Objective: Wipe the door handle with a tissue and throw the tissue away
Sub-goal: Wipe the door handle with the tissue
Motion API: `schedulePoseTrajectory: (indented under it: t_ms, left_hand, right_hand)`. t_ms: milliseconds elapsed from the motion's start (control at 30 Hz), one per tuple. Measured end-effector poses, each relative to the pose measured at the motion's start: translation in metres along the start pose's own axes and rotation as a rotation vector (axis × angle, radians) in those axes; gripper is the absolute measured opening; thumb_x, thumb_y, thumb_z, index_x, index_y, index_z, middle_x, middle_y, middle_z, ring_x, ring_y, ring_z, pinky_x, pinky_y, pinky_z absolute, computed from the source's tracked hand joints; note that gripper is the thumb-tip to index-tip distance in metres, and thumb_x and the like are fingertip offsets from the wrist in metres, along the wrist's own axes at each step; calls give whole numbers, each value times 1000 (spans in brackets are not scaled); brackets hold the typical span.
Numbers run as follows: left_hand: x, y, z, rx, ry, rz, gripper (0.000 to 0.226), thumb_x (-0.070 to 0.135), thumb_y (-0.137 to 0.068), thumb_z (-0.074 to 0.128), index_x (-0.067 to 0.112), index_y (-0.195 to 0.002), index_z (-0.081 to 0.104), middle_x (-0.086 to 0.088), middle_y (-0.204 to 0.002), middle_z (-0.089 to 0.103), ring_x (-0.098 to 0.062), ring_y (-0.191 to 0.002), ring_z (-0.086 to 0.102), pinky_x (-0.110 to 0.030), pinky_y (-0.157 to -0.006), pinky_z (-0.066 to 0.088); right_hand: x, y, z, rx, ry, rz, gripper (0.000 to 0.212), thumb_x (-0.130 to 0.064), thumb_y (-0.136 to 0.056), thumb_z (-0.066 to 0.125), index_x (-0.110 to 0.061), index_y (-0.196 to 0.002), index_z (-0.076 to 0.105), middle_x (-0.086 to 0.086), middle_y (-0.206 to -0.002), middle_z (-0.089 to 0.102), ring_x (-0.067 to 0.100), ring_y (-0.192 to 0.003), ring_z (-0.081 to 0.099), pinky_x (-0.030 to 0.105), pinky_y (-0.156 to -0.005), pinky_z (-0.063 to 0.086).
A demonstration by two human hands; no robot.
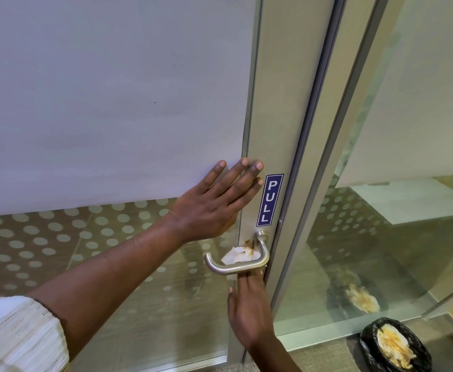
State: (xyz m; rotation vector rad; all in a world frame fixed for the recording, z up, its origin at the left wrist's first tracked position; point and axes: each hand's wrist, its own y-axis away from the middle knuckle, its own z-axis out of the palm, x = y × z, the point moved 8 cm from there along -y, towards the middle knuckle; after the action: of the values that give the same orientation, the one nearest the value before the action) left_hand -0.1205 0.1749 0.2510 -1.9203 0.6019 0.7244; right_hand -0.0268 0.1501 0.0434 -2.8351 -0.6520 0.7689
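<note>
Tissue (240,255), white with brown smears, is pressed against the door frame (276,130) behind the metal handle (236,267), near the frame's right edge. My right hand (249,315) reaches up from below, its fingertips behind the handle's bar and hidden, so I cannot tell how they grip the tissue. My left hand (214,208) lies flat and open on the door's glass (112,103), above the handle, beside the PULL sticker (269,200). A black-lined bin (395,345) with stained tissues stands on the floor at lower right, well apart.
</note>
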Motion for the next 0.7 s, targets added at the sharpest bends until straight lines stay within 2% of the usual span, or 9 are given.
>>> schedulePoseTrajectory:
  t_ms: [33, 167, 367, 533, 633, 700]
  left_hand:
    - [0, 0, 0, -1, 0, 1, 69, 29, -101, 49, 7, -164, 32, -18, -171, 27, -37, -159, 22, -53, -130, 7]
    - [0, 0, 0, 10, -15, -2, 69, 29, -101, 51, 7, -164, 34, -18, -170, 29, -36, -158, 24, -52, -129, 9]
    - [1, 0, 0, 20, -15, -6, 68, 29, -102, 51, 7, -164, 33, -18, -170, 28, -37, -157, 24, -52, -129, 10]
    - [0, 1, 1, 23, -13, -10, 67, 28, -102, 50, 7, -164, 34, -18, -170, 29, -36, -157, 26, -52, -128, 11]
    - [0, 1, 0, 34, -13, -15, 67, 26, -101, 51, 7, -163, 35, -18, -169, 31, -36, -156, 27, -52, -128, 12]
    - [1, 1, 1, 34, -13, -13, 67, 26, -101, 51, 7, -163, 35, -17, -169, 30, -37, -156, 27, -52, -128, 12]
  right_hand:
    - [-3, -1, 3, 0, 60, -2, 56, -31, -100, 41, -6, -150, 39, 15, -155, 40, 29, -147, 31, 43, -122, 22]
    - [-7, -6, 7, 82, 173, 47, 53, -33, -92, 53, -1, -135, 57, 22, -138, 58, 38, -129, 53, 51, -112, 41]
    - [-8, -6, 11, 154, 215, 104, 57, -39, -93, 45, 1, -132, 59, 23, -134, 61, 40, -125, 57, 51, -108, 45]
    - [-10, -5, 17, 219, 98, 70, 48, -36, -93, 51, -3, -126, 61, 19, -124, 66, 37, -115, 61, 45, -99, 53]
    - [-12, -9, 20, 252, 55, 30, 50, -34, -91, 58, -6, -132, 57, 17, -132, 63, 35, -123, 57, 42, -105, 48]
    - [-14, -16, 20, 289, 24, -3, 58, -33, -88, 62, -6, -138, 51, 19, -140, 58, 37, -132, 49, 42, -114, 34]
